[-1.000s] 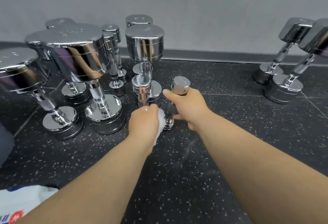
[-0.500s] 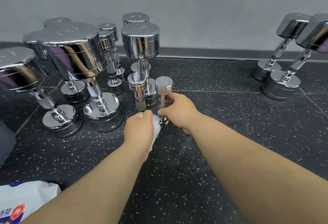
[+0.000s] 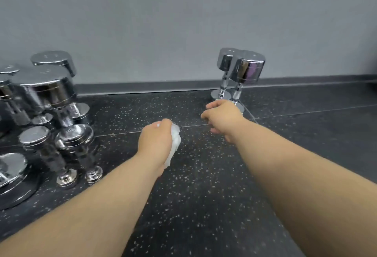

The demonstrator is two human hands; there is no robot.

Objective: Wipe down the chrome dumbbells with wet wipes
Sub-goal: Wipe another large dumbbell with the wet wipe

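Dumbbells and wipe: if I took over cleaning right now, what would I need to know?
Left hand grips a crumpled wet wipe above the floor.
Right hand holds nothing, fingers loosely curled, reaching by the bases of the pair of dumbbells at the wall.
The group of dumbbells stands upright at far left.
Done: which ones are already wiped does not show.
Left: probably the pair by the wall next; bring the wipe over to it.
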